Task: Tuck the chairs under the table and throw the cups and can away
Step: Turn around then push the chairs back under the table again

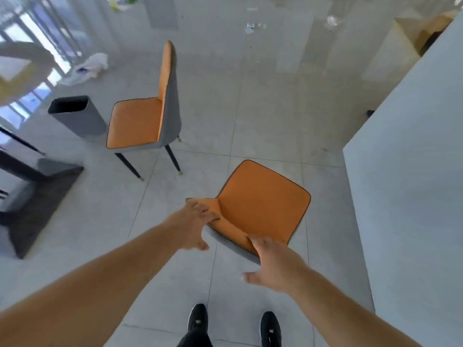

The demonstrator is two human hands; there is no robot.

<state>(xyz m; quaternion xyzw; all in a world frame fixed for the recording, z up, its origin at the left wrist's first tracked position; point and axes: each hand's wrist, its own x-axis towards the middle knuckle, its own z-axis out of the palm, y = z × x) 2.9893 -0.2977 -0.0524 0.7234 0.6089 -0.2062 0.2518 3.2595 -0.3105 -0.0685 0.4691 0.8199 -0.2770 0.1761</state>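
Two orange chairs with grey backs stand on the tiled floor. The near chair (260, 204) is right below me, seen from above, its seat pointing away. My left hand (195, 221) lies on the left end of its backrest top, fingers spread on the orange front, thumb behind and apart. My right hand (271, 262) reaches over the right end the same way, thumb clear of the grey back. The far chair (140, 121) faces left toward the dark table base (37, 196). I cannot make out any cups or a can.
A grey bin (80, 118) stands open-topped left of the far chair. A white wall (406, 171) closes off the right side. A cardboard box (423, 31) sits at the far right. White crumpled litter (92, 66) and small scraps (253, 27) lie on the far floor.
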